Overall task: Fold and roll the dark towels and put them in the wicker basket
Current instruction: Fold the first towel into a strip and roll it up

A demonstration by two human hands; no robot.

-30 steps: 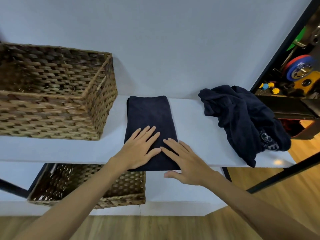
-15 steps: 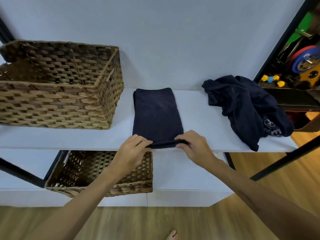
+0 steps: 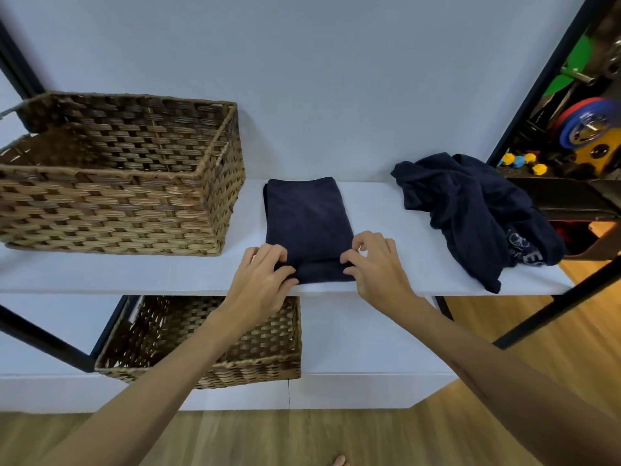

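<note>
Towel (image 3: 307, 223) lies between left hand (image 3: 260, 279) and right hand (image 3: 376, 267), both pinching its rolled near end.

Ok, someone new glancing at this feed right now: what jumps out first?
Both hands, left hand and right hand, pinching the near end of the folded towel at the middle of the white shelf, with a first roll turned up. Next, the big wicker basket standing on the shelf to the left. Then the crumpled towel heaped at the right end, one corner hanging over the front edge.

Folded towel (image 3: 307, 220) lies between basket (image 3: 111, 203) and heap (image 3: 470, 210).
</note>
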